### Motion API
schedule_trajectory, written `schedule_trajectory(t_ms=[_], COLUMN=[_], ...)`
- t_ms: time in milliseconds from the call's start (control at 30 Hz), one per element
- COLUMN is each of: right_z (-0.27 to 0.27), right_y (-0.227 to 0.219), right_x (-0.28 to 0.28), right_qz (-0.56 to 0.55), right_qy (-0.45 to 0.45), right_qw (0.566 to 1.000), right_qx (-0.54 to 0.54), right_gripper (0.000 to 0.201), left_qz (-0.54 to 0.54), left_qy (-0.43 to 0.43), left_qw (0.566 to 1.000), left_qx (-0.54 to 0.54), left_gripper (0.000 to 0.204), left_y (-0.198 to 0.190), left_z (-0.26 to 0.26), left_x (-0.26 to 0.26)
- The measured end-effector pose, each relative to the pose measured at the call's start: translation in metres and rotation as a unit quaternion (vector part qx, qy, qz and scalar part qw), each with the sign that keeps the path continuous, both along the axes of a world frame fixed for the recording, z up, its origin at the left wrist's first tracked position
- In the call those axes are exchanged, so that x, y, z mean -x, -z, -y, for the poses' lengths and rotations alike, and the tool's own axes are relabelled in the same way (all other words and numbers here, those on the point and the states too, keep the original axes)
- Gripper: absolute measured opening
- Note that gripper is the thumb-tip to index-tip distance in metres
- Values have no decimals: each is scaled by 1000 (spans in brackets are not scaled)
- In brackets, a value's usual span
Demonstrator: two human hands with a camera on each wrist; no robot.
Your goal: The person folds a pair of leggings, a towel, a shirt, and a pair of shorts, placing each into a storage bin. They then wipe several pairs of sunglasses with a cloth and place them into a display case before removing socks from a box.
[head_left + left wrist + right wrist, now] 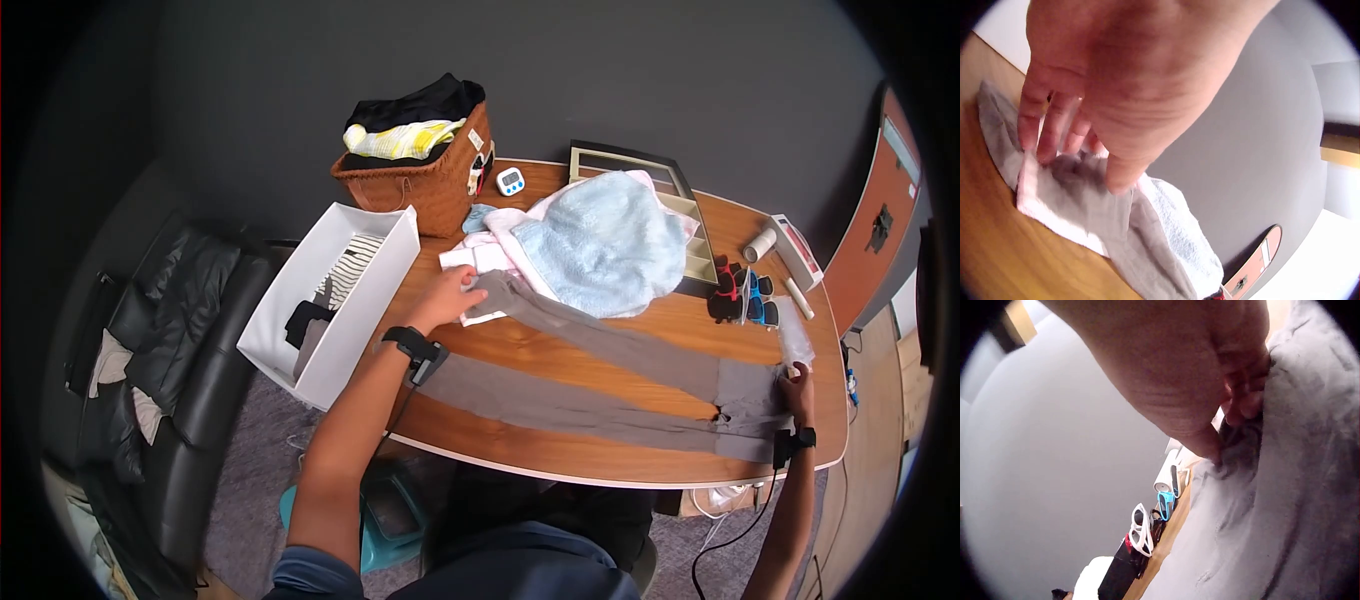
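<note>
Thin grey trousers lie stretched across the wooden table, their two legs running left and the waist at the right end. My left hand is at the end of the farther leg, fingers bent down onto the grey cloth, over a pink-white towel; whether it pinches the cloth is unclear. At the waist, my right hand pinches the grey fabric between thumb and fingers. The nearer leg's end lies beside my left forearm.
Behind the trousers is a light blue fluffy cloth over a divided box. Sunglasses and a white roll lie right. A white bin, brown basket of clothes and timer stand left and back.
</note>
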State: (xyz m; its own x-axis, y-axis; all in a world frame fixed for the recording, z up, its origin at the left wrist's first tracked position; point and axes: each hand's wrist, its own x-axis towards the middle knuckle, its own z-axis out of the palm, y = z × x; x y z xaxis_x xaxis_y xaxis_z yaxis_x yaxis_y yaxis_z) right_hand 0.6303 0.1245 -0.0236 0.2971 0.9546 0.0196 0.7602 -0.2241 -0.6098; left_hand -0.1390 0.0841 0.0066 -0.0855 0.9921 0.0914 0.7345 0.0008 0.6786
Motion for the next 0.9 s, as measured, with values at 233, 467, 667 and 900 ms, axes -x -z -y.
schedule_trajectory(t_ms=[233, 467, 667, 900], right_z=[5, 12, 18, 2], right_y=[-22, -29, -48, -36], right_x=[11, 4, 39, 32], right_qz=[-62, -162, -180, -185], right_qy=[-23, -14, -63, -52], right_qw=[997, 987, 978, 979], right_qx=[32, -10, 83, 75], right_gripper=[24, 22, 30, 11], left_qz=[-70, -50, -6, -131], left_qy=[-16, -34, -6, 23], left_qw=[997, 996, 1000, 984], left_qx=[-26, -72, -2, -116], left_gripper=[35, 23, 22, 25], left_y=[21, 3, -36, 0], left_z=[-11, 6, 32, 33], left_x=[3, 35, -23, -14])
